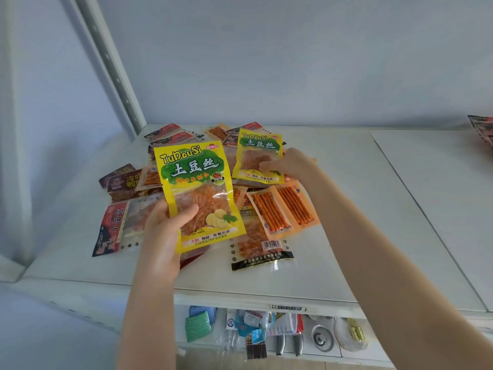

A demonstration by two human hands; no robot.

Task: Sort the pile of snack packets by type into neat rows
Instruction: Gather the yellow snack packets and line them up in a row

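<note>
A loose pile of snack packets (pixel 266 209) is observed unsorted on a white shelf (pixel 346 209), towards its left end, beside a perforated metal upright (pixel 112 65).

The left hand (pixel 162 231) is closed on a yellow TuDouSi packet (pixel 197 182). The thumb is laid across the clear window on the front and the fingers are hidden behind. This packet is held raised over the near-left part of the pile, face towards the camera and slightly tilted.

The right hand (pixel 288 162) is closed on a second yellow TuDouSi packet (pixel 257 153) of the same print, which is pinched at its lower right edge over the far side of the pile. Whether it is clear of the packets beneath cannot be told.

Within the pile the following are noted:
- 2 orange stick packets (pixel 269 213) lying side by side between the forearms.
- A clear packet with a black band and barcode (pixel 261 249) at the near edge.
- A brown packet (pixel 124 182) and a red and black packet (pixel 112 231) at the left.
- Further red and black packets (pixel 170 134) at the back.

1 more packet (pixel 482 129) is partly seen at the far right edge, well apart from the pile.

A barcode label (pixel 286 307) is fixed to the shelf's front lip. Below it, a green pack (pixel 197 327) and a metal sink strainer (pixel 321 337) are seen among other goods.
</note>
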